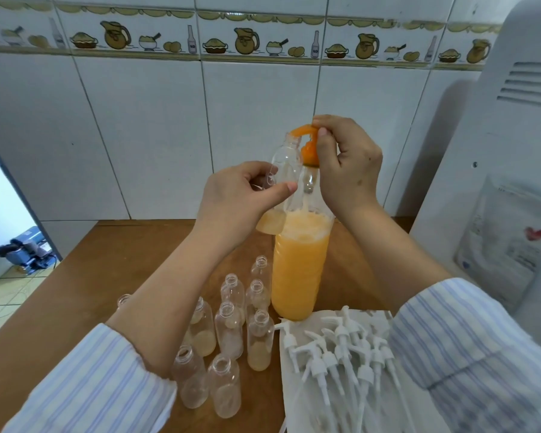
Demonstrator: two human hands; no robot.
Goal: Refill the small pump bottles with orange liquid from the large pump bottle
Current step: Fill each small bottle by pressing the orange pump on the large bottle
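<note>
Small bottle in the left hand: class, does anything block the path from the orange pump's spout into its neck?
Nothing visible: the orange pump spout sits right at the small bottle's open neck.

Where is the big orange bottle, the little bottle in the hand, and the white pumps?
big orange bottle [299, 270], head view, on its liquid-filled body.
little bottle [283, 160], head view, on its clear upper body.
white pumps [341, 348], head view, on one pump in the pile.
</note>
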